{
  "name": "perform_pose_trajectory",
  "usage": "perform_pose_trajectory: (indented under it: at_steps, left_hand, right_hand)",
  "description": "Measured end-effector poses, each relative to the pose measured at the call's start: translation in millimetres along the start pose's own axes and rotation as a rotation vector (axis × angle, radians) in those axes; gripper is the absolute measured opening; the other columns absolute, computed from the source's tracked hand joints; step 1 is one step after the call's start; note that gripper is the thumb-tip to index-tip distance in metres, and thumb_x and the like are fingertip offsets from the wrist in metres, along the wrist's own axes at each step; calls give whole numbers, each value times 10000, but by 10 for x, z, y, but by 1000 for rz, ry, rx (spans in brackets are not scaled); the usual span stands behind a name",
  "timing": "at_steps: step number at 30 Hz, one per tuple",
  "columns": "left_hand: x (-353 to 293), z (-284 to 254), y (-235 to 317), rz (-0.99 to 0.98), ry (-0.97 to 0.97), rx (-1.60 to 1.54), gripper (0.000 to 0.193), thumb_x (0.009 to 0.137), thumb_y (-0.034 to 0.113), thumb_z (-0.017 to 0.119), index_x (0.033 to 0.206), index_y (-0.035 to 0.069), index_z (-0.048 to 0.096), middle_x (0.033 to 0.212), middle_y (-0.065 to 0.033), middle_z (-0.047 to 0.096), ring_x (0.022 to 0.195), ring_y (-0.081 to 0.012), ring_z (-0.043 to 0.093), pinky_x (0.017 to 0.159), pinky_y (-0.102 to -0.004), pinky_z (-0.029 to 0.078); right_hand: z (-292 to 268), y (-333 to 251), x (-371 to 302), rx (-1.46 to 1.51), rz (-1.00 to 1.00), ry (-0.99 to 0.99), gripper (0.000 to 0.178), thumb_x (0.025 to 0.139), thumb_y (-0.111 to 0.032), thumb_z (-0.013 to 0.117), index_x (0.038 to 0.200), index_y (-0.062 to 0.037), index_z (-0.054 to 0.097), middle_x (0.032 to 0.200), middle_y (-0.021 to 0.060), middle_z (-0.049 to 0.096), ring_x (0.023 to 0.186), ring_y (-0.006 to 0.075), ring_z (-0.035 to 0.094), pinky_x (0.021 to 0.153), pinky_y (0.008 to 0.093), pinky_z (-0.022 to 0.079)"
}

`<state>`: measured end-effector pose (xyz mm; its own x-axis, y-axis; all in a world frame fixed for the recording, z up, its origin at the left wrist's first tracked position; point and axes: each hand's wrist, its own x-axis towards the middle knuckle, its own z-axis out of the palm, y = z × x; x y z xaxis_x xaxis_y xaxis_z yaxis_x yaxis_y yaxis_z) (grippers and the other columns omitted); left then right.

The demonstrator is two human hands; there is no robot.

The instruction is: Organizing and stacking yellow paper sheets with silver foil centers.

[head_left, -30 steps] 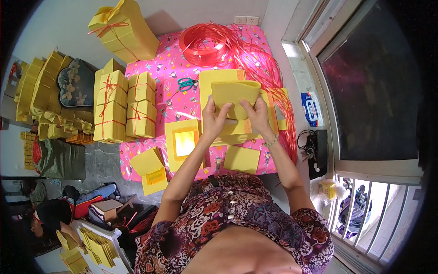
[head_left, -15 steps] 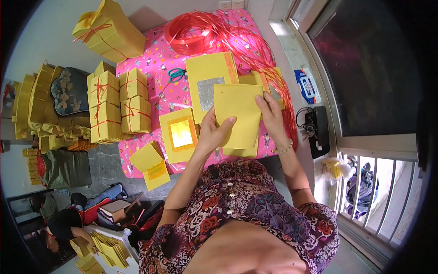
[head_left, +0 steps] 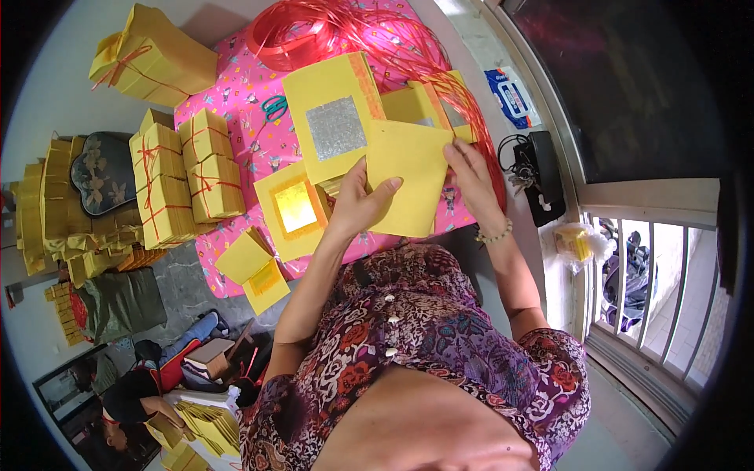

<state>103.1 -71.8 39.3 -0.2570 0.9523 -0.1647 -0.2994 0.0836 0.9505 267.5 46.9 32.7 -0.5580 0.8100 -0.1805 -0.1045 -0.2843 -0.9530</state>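
A plain yellow paper sheet or thin stack is held up in front of me, over the near edge of the pink table. Gripping its left edge is my left hand, thumb lying on the face and fingers behind. At the upper right edge, my right hand pinches it between thumb and fingers; a beaded bracelet circles that wrist. Behind the held paper lies a yellow paper stack with a silver square. To its lower left is another stack with a shiny gold square. How many sheets I hold is unclear.
Yellow bundles tied with red strips stand at left. Teal scissors and a coil of red plastic strip lie on the patterned pink cover. Right, a windowsill bears a wipes pack. At lower left another person handles yellow paper.
My view has shifted, so the table things appear farther up and left. The held paper has tilted slightly, and a yellow piece showing below it earlier is out of sight. Both hands keep their hold.
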Motion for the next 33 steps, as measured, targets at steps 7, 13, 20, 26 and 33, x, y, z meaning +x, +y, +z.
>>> perform_pose_trajectory:
  at_steps: [7, 13, 20, 26, 33]
  left_hand:
    - [-9, 29, -284, 40, -44, 48, 366, 894, 2, 583, 1245, -26, 481, 1085, -75, 617, 951, -114, 597, 809, -269, 503]
    - [-76, 36, -458, -57, -45, 61, 342, 891, 7, 589, 1221, -28, 502, 1056, -72, 635, 932, -112, 604, 797, -267, 507]
    - [-55, 1, -696, -49, -57, 54, 336, 886, 8, 599, 1206, -33, 506, 1056, -79, 639, 922, -118, 608, 778, -267, 512]
    - [-43, 25, -745, -112, -66, 17, 337, 885, 21, 612, 1200, -37, 507, 1046, -84, 640, 931, -118, 604, 799, -273, 506]
    - [17, -80, -855, -34, -86, 301, 404, 860, 105, 661, 1216, -18, 515, 1043, -130, 651, 970, -191, 621, 830, -331, 494]
  right_hand:
    - [-203, 426, -361, -161, 90, -82, 282, 942, -247, 596, 1006, 20, 661, 828, 21, 666, 701, 74, 619, 609, 223, 506]
    - [-248, 443, -651, -162, 313, -159, 268, 961, -204, 567, 1071, 29, 644, 890, 28, 677, 739, 69, 628, 641, 216, 514]
    - [-268, 664, -870, -137, 401, -186, 322, 958, -261, 574, 1095, 24, 640, 896, 35, 676, 779, 87, 637, 652, 223, 534]
    - [-258, 758, -978, -127, 478, -193, 313, 959, -246, 571, 1120, 17, 629, 922, 44, 673, 812, 117, 658, 690, 232, 551]
    - [-363, 945, -995, -26, 648, -325, 302, 958, -205, 571, 1179, 1, 585, 1023, 80, 664, 898, 146, 656, 765, 260, 553]
